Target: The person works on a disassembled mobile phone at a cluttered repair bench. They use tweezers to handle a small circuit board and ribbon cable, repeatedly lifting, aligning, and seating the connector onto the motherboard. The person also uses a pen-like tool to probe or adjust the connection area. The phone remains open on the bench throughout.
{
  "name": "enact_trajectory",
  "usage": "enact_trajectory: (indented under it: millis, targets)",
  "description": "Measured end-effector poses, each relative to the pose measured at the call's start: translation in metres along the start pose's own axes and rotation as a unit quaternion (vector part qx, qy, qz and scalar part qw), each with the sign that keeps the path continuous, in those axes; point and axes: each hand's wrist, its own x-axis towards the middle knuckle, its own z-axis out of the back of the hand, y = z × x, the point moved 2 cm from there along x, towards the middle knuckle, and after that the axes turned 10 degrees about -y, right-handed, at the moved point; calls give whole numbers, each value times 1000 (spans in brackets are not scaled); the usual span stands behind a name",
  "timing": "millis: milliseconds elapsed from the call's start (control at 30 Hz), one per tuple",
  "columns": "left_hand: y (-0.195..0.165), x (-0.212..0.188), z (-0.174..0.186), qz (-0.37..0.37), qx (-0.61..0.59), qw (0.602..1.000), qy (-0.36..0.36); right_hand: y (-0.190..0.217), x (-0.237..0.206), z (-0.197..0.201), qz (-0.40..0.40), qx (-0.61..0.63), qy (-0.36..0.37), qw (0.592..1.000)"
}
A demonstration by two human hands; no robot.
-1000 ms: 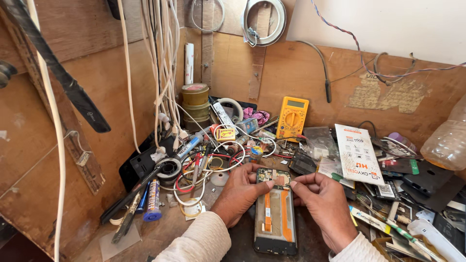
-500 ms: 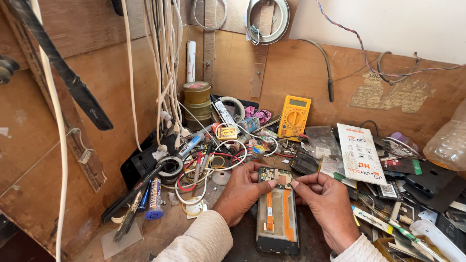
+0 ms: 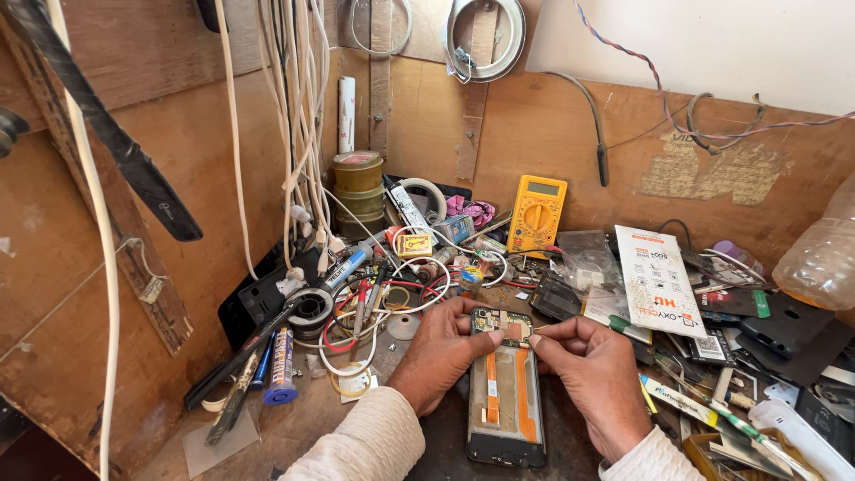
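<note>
Little has shifted since the earlier frames: both hands have been kept at the top end of the opened phone point(image 3: 506, 396), and only the view has drifted slightly. The phone is laid face down on the cluttered bench point(image 3: 303, 428), its back removed and orange ribbon cables exposed. The left hand point(image 3: 443, 346) is curled against the phone's upper left edge. A thin tool is pinched in the right hand point(image 3: 592, 370), fingers closed together. A yellow multimeter point(image 3: 537, 214) is propped behind.
</note>
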Motion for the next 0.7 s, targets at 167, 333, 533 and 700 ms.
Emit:
enact_trajectory:
  millis: [167,333,533,700]
  targets:
    - [-2,-2,0,8,4,1000,0,0,-4,4,-5,25,6,1000]
    - [-2,-2,0,-3,12,1000,-2,-2,-4,4,-10,28,1,1000]
    - [-1,0,0,-1,3,1000,1,-2,-1,1,-11,20,-3,1000]
    - [1,1,1,3,-1,1000,0,-2,-1,0,-6,14,-6,1000]
